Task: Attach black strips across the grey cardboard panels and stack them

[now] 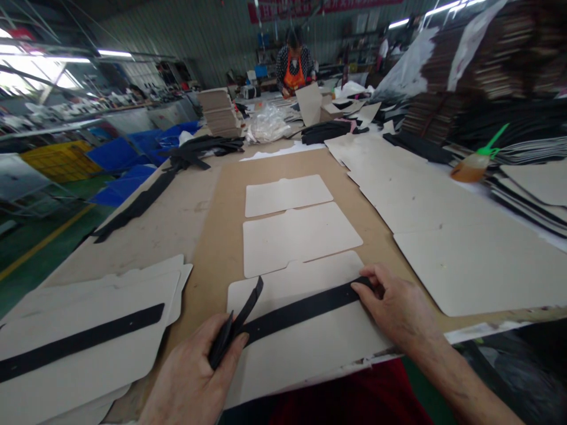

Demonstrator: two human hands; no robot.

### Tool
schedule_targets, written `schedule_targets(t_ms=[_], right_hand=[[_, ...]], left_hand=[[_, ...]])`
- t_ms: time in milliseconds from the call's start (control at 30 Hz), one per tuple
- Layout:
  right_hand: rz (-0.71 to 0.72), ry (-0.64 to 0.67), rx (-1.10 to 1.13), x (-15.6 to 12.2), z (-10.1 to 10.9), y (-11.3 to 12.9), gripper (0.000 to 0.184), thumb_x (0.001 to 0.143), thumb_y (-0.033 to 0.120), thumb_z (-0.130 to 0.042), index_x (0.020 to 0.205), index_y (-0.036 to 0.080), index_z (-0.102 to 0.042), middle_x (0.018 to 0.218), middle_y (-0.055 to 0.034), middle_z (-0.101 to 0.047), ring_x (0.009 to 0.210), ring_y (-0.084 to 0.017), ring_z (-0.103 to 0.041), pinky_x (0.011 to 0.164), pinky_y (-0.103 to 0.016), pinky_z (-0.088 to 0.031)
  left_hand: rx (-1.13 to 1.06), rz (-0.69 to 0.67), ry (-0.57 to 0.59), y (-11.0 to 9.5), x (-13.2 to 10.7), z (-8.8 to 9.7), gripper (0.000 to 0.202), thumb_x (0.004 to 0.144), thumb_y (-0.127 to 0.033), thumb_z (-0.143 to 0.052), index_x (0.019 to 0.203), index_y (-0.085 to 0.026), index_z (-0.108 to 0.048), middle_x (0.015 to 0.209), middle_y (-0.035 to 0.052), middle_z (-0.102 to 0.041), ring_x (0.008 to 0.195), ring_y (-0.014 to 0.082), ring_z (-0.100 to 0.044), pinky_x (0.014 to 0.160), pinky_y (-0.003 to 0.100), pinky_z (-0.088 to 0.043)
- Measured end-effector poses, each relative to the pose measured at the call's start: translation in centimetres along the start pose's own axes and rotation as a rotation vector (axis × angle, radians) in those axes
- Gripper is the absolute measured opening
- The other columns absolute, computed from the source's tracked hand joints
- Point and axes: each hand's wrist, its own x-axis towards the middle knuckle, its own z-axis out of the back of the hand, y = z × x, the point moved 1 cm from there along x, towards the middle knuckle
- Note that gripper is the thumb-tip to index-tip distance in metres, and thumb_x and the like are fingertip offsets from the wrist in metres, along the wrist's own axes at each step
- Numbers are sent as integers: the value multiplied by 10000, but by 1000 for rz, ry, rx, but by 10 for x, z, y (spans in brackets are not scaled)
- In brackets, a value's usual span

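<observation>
At the bottom centre of the frame, a flat black strap lies lengthwise across a pale matte card panel, its long axis rising slightly from lower left to right. The left hand pinches a bundle of strap ends. The right hand presses the strap's right end with bent fingers.

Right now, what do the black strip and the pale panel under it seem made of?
The black strip: likely fabric or thin synthetic tape, matte; it bends limply at the left hand. The pale panel: probably stiff paperboard, dull, flat, cleanly cut.
</observation>
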Motion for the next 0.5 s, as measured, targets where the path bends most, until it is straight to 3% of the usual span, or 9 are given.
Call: schedule_targets(t_ms=[133,233,367,500], right_hand=[[87,-35,-61,-3,-2,-1,229,880,409,-525,996,227,-603,903,-55,-688,765,-232,-664,643,-330,-469],[200,-123,-87,-5,-4,-5,251,896,434,-493,972,226,-611,1052,-73,-629,754,-204,-639,612,-319,-456],[281,-118,-87,-5,-12,-17,298,916,488,-440,904,246,-613,996,-42,-630,720,-191,-626,596,-318,-437],[326,-101,-71,-2,-18,-29,327,886,543,-451,889,265,-622,960,-11,-664,684,-183,-635,561,-306,-427]], left_hand=[[-50,-13,-2,-4,-7,2,326,829,-495,-548,979,-231,-667,976,35,-737,943,256,-673,840,327,-501],[-113,-105,33,-13,-21,10,242,876,-439,-512,872,-238,-648,855,4,-697,819,195,-653,741,263,-482],[-160,-238,96,-22,-32,17,214,899,-365,-486,804,-232,-624,748,-14,-619,692,146,-596,657,228,-438],[-122,-127,87,-19,-24,16,178,892,-307,-495,794,-217,-613,764,4,-631,710,164,-596,666,257,-422]])
